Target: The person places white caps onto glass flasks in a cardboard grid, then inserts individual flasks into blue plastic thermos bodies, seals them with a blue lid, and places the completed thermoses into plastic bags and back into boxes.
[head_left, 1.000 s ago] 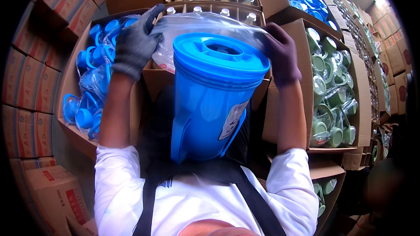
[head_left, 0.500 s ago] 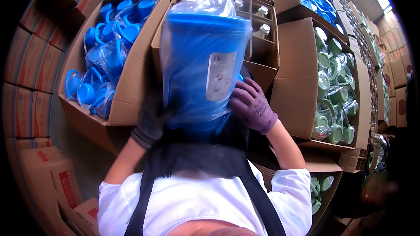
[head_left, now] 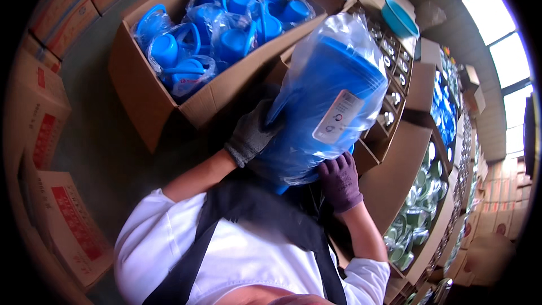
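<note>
A tall blue plastic container (head_left: pixel 307 99), wrapped in a clear plastic bag, leans to the upper right in front of my chest. On its side is a white label (head_left: pixel 339 116). My left hand (head_left: pixel 254 133), in a dark grey glove, grips its left edge; part of the fingers is hidden behind it. Lower down on the right, my right hand (head_left: pixel 340 182), in a purple glove, has its fingers curled against the bagged bottom end.
An open carton (head_left: pixel 141 101) of bagged blue handled cup-shaped lids (head_left: pixel 234 45) stands ahead left. Right of the container are silver-topped bottles (head_left: pixel 389 118) in a divided carton and a teal basin (head_left: pixel 398 17). Bagged green pieces (head_left: pixel 418 209) lie farther right. Closed cartons (head_left: pixel 73 231) line the left.
The view has turned right. The blue container has gone from upright to leaning right, still between both hands. My left hand now shows more clearly at its left edge.
</note>
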`<state>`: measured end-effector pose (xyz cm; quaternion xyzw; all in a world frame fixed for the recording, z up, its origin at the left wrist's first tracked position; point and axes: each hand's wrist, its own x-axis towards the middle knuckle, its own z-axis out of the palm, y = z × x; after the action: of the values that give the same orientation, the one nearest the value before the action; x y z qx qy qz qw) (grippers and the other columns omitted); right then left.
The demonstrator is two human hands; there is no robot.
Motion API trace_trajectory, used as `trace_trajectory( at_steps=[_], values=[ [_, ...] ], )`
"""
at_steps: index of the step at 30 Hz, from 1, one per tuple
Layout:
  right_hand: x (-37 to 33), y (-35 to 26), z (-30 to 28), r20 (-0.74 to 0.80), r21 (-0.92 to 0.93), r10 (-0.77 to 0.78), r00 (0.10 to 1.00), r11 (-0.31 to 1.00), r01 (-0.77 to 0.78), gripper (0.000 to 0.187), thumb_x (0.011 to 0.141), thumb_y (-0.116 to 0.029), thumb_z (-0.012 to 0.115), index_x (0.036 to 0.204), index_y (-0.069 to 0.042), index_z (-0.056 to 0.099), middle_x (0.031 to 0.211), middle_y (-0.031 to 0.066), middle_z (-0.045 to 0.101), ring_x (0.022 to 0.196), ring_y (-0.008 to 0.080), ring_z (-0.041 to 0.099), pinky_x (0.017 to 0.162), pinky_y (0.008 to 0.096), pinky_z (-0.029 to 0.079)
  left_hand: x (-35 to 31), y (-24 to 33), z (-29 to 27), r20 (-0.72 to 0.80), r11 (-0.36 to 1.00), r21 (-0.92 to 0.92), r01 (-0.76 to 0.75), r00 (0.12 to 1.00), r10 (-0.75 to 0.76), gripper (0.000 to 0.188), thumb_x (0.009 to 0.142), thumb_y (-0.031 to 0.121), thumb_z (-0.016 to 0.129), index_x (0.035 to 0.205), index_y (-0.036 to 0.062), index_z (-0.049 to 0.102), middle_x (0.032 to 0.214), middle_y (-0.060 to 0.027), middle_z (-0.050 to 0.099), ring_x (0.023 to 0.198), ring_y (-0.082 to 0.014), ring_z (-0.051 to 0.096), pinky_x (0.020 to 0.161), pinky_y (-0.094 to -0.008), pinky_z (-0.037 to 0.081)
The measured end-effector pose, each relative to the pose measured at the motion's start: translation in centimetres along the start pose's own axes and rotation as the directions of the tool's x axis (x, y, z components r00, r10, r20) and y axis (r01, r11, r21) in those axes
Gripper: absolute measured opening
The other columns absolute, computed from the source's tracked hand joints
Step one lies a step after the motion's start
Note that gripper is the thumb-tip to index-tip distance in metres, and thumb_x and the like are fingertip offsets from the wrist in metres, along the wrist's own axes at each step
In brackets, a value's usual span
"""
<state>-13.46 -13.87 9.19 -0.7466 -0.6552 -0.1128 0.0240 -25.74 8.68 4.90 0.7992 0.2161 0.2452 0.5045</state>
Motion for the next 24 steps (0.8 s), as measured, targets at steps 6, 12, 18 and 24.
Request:
trace_trajectory(
  at_steps=[6,12,18,24],
  values=[
    [9.4,1.1,-4.4,0.026,-0.111,-0.067,0.997,0.991,0.07,0.015,0.071,-0.017,0.064,0.083,-0.01,0.058,0.083,0.0089,0.055,0.089,0.0295,0.057,0.089,0.0466,0.044,5.3,-5.5,-3.5,-0.166,0.841,-0.525,0.132,0.953,-0.253,0.033,0.085,0.015,0.067,0.115,0.0043,0.06,0.093,-0.002,0.066,0.076,-0.0102,0.061,0.067,-0.0251,0.049],
    [24.5,4.1,-8.9,-0.092,0.182,0.167,0.982,0.972,-0.148,0.02,0.074,-0.017,0.069,0.083,-0.002,0.06,0.133,0.0185,0.048,0.112,0.0392,0.052,0.09,0.0427,0.046,19.4,-4.7,-9.9,-0.472,0.385,-0.855,-0.347,0.829,-0.302,0.027,0.087,0.011,0.064,0.113,0.0044,0.057,0.081,0.0,0.057,0.07,-0.0117,0.056,0.062,-0.0252,0.048],
    [34.8,3.4,-4.3,0.283,0.959,0.267,0.921,-0.087,-0.27,0.041,0.083,-0.013,0.065,0.121,0.002,0.058,0.114,0.0061,0.062,0.104,0.014,0.058,0.09,0.0312,0.046,23.9,-5.8,-13.7,-0.868,0.872,-0.206,-0.443,0.494,0.045,0.073,0.089,0.011,0.058,0.148,0.0013,0.015,0.144,-0.0274,0.034,0.129,-0.0418,0.041,0.104,-0.0407,0.036],
    [36.6,4.1,3.3,0.324,0.938,0.491,0.808,-0.275,-0.209,0.014,0.085,-0.02,0.062,0.095,-0.01,0.059,0.07,-0.003,0.055,0.059,0.0063,0.051,0.052,0.0212,0.037,17.0,-7.2,-17.5,-0.28,0.944,-0.122,-0.306,0.923,0.264,0.062,0.095,0.015,0.054,0.148,0.0054,0.024,0.144,-0.0121,0.039,0.119,-0.0183,0.051,0.1,-0.0313,0.04]
  ],
)
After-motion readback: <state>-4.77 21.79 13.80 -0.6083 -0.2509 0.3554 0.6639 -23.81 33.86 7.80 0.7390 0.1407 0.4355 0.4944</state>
